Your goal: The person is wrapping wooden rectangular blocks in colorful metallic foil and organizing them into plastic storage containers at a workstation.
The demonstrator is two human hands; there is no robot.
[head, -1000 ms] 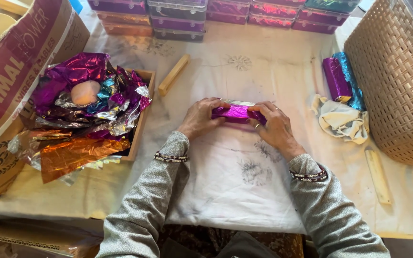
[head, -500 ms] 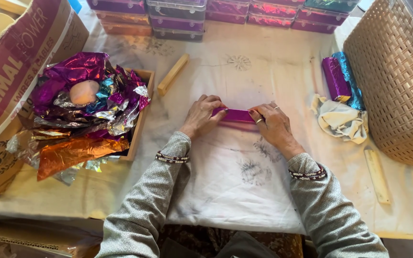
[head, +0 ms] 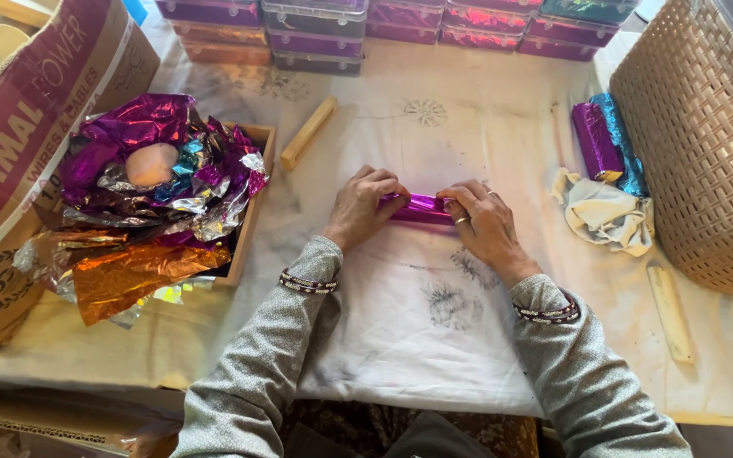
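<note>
A purple foil roll (head: pixel 420 208) is lying on the white cloth (head: pixel 400 339), both hands curling round it; the left hand (head: pixel 360 206) is gripping one end, fingers bent over it, and the right hand (head: pixel 484 219) is pinching the other end; left of the roll a wooden tray (head: pixel 252 212) is holding a heap of crumpled foil (head: pixel 159 182); beyond it a wooden stick (head: pixel 308 132) is lying; right of it two wrapped rolls (head: pixel 606 140) are resting against a wicker basket (head: pixel 706 144).
</note>
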